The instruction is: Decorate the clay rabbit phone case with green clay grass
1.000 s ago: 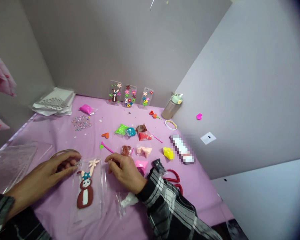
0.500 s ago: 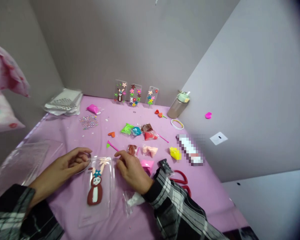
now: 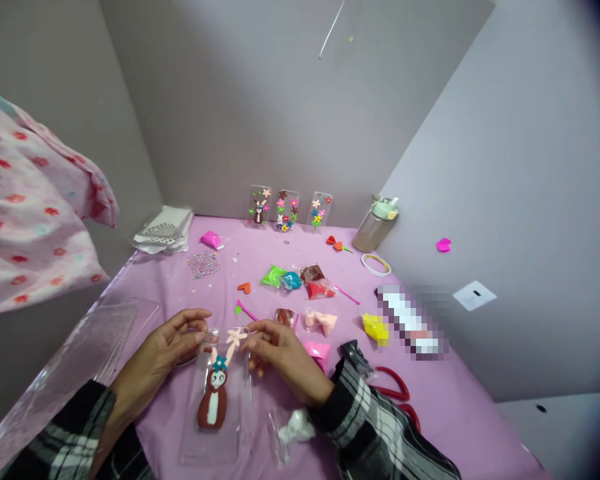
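A clear phone case (image 3: pixel 230 427) lies on the purple tablecloth (image 3: pixel 450 413) in front of me. A brown and white clay rabbit (image 3: pixel 213 403) with pale ears and a teal flower is stuck on it. My left hand (image 3: pixel 173 343) pinches the case's top left corner. My right hand (image 3: pixel 283 357) grips its top right corner, fingers curled. Both hands sit at the far end of the case, by the rabbit's ears.
Small bags of coloured clay (image 3: pixel 300 280) lie mid-table, with three decorated cases (image 3: pixel 287 211) leaning on the back wall. A bottle (image 3: pixel 375 227), tape ring (image 3: pixel 376 264), red scissors (image 3: pixel 400 393), a white clay bag (image 3: pixel 293 427), a clear plastic sheet (image 3: pixel 70 373) and pink cloth (image 3: pixel 30 213) surround them.
Both hands have closed in on the top end of the case and taken hold of its corners. The head camera has tilted, shifting the whole scene right and down.
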Motion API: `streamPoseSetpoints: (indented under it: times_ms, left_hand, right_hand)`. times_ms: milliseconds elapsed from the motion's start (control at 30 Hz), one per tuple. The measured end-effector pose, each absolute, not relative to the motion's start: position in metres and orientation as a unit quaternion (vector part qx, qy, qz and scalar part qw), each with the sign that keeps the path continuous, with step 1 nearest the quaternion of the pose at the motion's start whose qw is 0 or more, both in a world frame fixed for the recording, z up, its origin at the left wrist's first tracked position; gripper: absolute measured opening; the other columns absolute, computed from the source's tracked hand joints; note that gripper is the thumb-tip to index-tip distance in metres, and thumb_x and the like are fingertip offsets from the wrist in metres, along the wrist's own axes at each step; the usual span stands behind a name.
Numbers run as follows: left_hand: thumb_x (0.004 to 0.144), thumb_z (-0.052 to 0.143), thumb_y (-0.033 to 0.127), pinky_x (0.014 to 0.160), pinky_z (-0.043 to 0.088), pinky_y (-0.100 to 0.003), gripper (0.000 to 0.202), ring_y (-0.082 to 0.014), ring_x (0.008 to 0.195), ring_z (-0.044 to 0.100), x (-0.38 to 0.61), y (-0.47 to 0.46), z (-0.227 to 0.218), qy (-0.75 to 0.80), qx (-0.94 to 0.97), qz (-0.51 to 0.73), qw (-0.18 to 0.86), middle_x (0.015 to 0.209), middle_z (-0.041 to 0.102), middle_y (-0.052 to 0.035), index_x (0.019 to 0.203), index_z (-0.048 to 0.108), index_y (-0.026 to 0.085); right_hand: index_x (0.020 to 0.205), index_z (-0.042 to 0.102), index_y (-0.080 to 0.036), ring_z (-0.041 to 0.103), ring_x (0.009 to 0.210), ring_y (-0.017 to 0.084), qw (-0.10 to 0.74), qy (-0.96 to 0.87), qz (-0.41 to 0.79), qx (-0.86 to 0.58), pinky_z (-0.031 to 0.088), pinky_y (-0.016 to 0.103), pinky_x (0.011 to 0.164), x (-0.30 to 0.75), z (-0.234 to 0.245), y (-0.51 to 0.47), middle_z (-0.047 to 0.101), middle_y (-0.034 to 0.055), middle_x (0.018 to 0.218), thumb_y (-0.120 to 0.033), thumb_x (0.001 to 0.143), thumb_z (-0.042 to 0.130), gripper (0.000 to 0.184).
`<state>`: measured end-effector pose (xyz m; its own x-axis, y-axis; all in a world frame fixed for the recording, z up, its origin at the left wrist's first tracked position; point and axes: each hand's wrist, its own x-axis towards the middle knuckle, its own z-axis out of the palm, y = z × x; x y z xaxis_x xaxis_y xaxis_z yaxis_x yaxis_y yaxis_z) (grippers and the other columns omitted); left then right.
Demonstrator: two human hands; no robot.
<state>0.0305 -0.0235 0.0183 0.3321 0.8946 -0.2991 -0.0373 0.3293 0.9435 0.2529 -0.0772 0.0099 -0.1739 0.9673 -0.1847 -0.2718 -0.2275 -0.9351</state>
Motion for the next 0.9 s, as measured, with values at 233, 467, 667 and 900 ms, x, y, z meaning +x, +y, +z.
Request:
streamPoseSetpoints:
  times_ms: [233, 467, 667, 900]
  left_hand:
    - [0.081, 0.079, 0.047, 0.08, 0.051, -0.025, 0.035, -0.0163, 0.084, 0.064, 0.036, -0.03, 0.021, 0.442, 0.456, 0.337, 0.695, 0.092, 0.068, 0.0011, 0.106, 0.069, 0.025]
    - [0.086, 0.072, 0.046, 0.074, 0.049, -0.025, 0.025, -0.017, 0.075, 0.06, 0.038, -0.032, 0.028, 0.382, 0.56, 0.282, 0.679, 0.077, 0.063, 0.0014, 0.08, 0.071, 0.023]
    - [0.083, 0.074, 0.049, 0.072, 0.051, -0.027, 0.027, -0.0191, 0.075, 0.061, 0.039, -0.036, 0.03, 0.394, 0.548, 0.293, 0.677, 0.077, 0.066, 0.0, 0.08, 0.074, 0.023]
    - [0.07, 0.08, 0.048, 0.094, 0.055, -0.036, 0.019, -0.0275, 0.092, 0.069, 0.044, -0.038, 0.041, 0.43, 0.532, 0.306, 0.662, 0.09, 0.079, -0.0022, 0.075, 0.082, 0.03]
  right_hand:
    - [0.09, 0.069, -0.014, 0.054, 0.053, 0.007, 0.475, -0.369, 0.677, -0.424, 0.04, 0.021, 0.053, 0.253, 0.016, -0.077, 0.066, -0.0023, 0.07, -0.04, 0.069, 0.089, 0.04]
    - [0.085, 0.071, -0.015, 0.051, 0.051, 0.006, 0.468, -0.392, 0.681, -0.405, 0.039, 0.021, 0.052, 0.252, 0.021, -0.078, 0.068, -0.0019, 0.07, -0.041, 0.072, 0.085, 0.033]
    - [0.102, 0.069, -0.019, 0.055, 0.057, 0.01, 0.518, -0.472, 0.568, -0.431, 0.044, 0.024, 0.057, 0.253, 0.024, -0.08, 0.066, -0.0024, 0.075, -0.038, 0.081, 0.078, 0.03]
    - [0.101, 0.075, -0.021, 0.059, 0.076, 0.015, 0.502, -0.668, 0.273, -0.477, 0.049, 0.029, 0.071, 0.257, 0.032, -0.089, 0.068, 0.0046, 0.093, -0.024, 0.093, 0.068, 0.011]
